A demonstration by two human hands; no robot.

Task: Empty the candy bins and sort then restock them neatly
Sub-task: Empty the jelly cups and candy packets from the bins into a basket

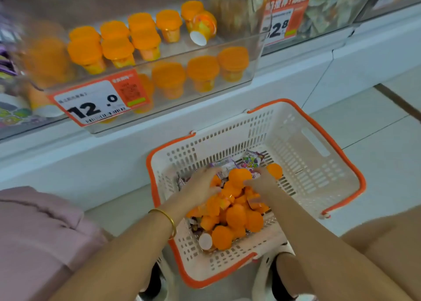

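- I see the basket point(319, 171), white with an orange rim, sitting on the floor point(376, 123) in front of the shelf point(296, 73), between the person's knees.
- A pile of orange-lidded cups point(237, 216) fills the near half of the basket. Purple candy packets point(252, 162) lie under and behind the pile.
- The far right part of the basket holds nothing but its slotted wall.
- The left hand point(200, 184) reaches into the pile from the left, fingers bent down onto the cups. I cannot tell whether it grips one or only rests on them.
- A gold bracelet point(168, 218) circles the left wrist.
- The right hand point(262, 182) comes in from the right, with its fingers and thumb curled round the top cup point(240, 176) of the pile. Another orange lid shows just behind this hand.
- Above, a clear bin point(255, 57) stands on the shelf, partly filled with the same kind of cups.
- The shelved cups point(118, 48) stand upright in rows along the back and front of the bin.
- One tipped cup point(202, 29) lies on its side at the back, its white bottom facing me.
- A price tag point(95, 102) reading 12.0 hangs on the bin's front.
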